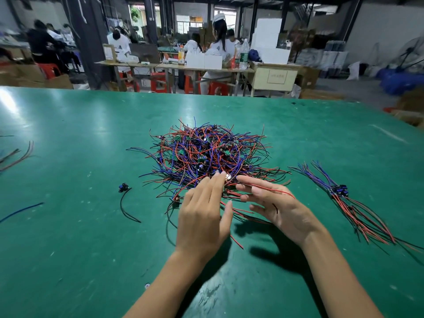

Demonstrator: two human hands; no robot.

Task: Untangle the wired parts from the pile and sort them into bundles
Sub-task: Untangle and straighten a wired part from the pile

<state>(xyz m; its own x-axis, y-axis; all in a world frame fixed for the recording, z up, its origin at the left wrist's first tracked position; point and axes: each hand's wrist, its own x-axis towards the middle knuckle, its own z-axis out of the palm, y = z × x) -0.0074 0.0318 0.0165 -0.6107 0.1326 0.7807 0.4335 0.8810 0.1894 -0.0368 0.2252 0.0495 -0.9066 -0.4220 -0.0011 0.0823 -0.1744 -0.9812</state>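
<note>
A tangled pile (206, 152) of red, blue and black wires with small green boards lies in the middle of the green table (68, 138). My left hand (204, 214) reaches into the pile's near edge, its straight fingertips touching a small part. My right hand (277, 205) hovers beside it, palm turned inward, fingers straight, with a thin red wire (273, 188) lying across them. To the right rests a sorted bundle (344, 198) of red and blue wired parts, laid side by side.
A single blue part with black wires (125, 196) lies left of the pile. Loose wires (18, 154) sit at the far left edge, with a blue wire (20, 211) below them. Beyond the table, people work at benches.
</note>
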